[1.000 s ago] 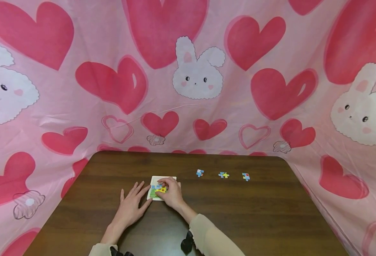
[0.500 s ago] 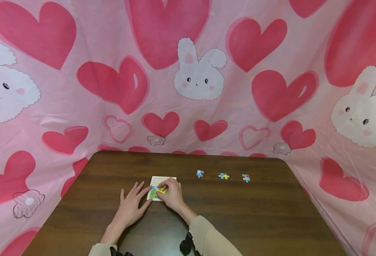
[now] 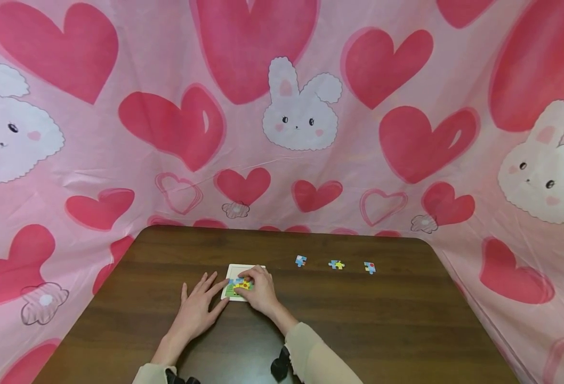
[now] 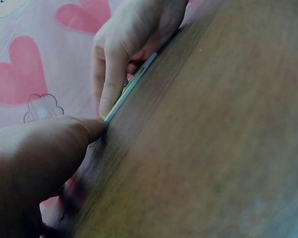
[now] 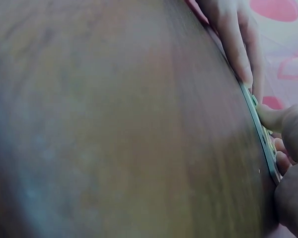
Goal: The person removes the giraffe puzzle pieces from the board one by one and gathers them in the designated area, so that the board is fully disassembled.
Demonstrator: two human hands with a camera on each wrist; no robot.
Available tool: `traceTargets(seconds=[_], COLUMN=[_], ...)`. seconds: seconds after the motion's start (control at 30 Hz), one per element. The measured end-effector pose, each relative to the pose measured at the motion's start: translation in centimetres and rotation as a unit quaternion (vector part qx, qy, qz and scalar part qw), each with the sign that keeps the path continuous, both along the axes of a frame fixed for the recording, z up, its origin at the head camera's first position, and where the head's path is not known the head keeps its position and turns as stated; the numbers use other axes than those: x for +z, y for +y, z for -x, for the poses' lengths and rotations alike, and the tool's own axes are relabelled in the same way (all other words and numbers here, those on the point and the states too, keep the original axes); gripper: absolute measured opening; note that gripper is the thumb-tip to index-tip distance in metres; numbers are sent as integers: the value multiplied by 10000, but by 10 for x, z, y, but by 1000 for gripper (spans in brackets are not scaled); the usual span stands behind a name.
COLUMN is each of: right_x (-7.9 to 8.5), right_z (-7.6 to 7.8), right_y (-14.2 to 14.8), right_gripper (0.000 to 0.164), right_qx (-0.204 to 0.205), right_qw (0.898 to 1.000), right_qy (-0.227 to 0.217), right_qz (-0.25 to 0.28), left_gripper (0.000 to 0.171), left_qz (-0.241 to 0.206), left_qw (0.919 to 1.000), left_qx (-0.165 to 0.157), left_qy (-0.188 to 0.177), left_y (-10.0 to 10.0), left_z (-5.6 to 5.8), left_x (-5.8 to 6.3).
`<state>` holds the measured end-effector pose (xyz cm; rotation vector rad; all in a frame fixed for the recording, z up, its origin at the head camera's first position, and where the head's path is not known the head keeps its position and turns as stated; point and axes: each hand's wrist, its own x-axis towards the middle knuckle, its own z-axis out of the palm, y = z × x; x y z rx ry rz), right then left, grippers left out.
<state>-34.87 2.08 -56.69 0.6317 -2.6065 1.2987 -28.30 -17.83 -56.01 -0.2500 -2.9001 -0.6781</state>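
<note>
On the brown table lies a small white-framed puzzle board (image 3: 232, 271), its lower part filled with blue, green and yellow pieces. My left hand (image 3: 198, 312) rests beside it with fingers spread; thumb and index finger touch its left edge. Over the board's right side, my right hand (image 3: 261, 290) has thumb and curled fingers about a yellow sunflower puzzle piece (image 3: 244, 285), pinching it at the board's surface. In the left wrist view, the board (image 4: 131, 85) shows edge-on between both hands. The right wrist view also shows the board's edge (image 5: 258, 126), with the right thumb bent over it.
Three loose puzzle pieces lie in a row at the back right: a blue one (image 3: 300, 261), a blue and yellow one (image 3: 336, 264) and a blue and red one (image 3: 370, 268). A pink heart-and-rabbit cloth (image 3: 306, 176) hangs behind the table.
The right fingertips have shifted slightly over the sunflower piece. The left hand, the board and the loose pieces hold their places; the head view has moved a little.
</note>
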Motion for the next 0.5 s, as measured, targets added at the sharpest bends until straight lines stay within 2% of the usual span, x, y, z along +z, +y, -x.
traceTargets(seconds=[0.5], right_x=[-4], right_z=[1], right_y=[-2], right_gripper=[26], right_qx=[-30], right_qw=[9997], right_qy=[96], right_qz=[241], left_gripper=[51], left_qz=[-12], left_qw=[10000], left_qx=[-5], left_qy=[54], left_y=[0], left_z=[0], left_x=[-1])
